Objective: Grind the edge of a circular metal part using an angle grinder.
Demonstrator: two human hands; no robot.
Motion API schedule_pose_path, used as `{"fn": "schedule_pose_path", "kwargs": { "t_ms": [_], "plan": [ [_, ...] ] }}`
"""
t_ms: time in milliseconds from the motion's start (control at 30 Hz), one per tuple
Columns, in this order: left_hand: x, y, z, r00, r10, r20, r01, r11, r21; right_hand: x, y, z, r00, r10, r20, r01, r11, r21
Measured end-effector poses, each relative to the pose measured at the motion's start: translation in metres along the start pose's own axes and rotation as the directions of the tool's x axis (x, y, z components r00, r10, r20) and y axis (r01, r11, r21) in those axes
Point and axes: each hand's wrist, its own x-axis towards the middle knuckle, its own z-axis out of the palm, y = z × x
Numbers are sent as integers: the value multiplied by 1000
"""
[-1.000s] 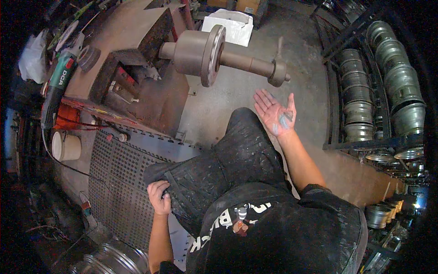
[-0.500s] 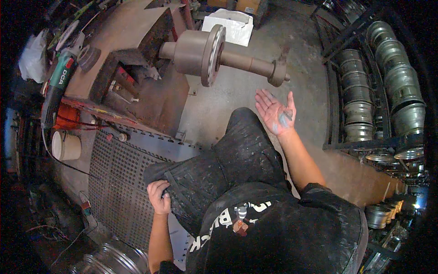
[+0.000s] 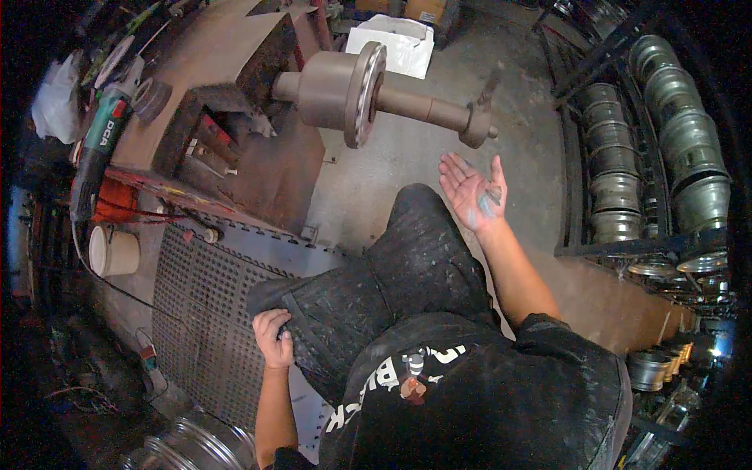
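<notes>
My right hand (image 3: 475, 192) is held out palm up over the floor, below the free end of a brown metal shaft (image 3: 423, 106). Its fingers are stretched, the thumb stands apart, and blue-grey smears mark the palm. A small dark grey patch or piece (image 3: 493, 195) shows by the thumb base; I cannot tell if it is loose. My left hand (image 3: 272, 337) rests against the black trouser leg (image 3: 309, 301) near the knee, fingers curled together. Whatever is inside them, if anything, is hidden. The shaft carries a wide drum with a flange (image 3: 366, 94).
A brown metal machine body (image 3: 211, 63) stands at left, with a green and black angle grinder (image 3: 102, 141) on its side. A white bucket (image 3: 114, 249) and a studded rubber mat (image 3: 211, 313) lie below. Racks of wheel rims (image 3: 693, 149) line the right; a white sheet (image 3: 392, 47) lies beyond.
</notes>
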Motion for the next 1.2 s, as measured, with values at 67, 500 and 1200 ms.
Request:
{"fn": "schedule_pose_path", "kwargs": {
  "t_ms": [67, 500, 1200],
  "plan": [
    [0, 0, -1, 1000, -12, 11, 12, 1000, -2, -1, 1, 0, 1000, -15, -6, 15, 999, -33],
    [0, 0, -2, 999, -1, 43, 1, 1000, 6, 4, -5, -1, 999, -31, -19, 30, 999, -10],
    [0, 0, -1, 1000, -19, 10, 19, 1000, -2, 6, 3, 3, 996, -87, -16, 88, 994, 66]
  ]
}}
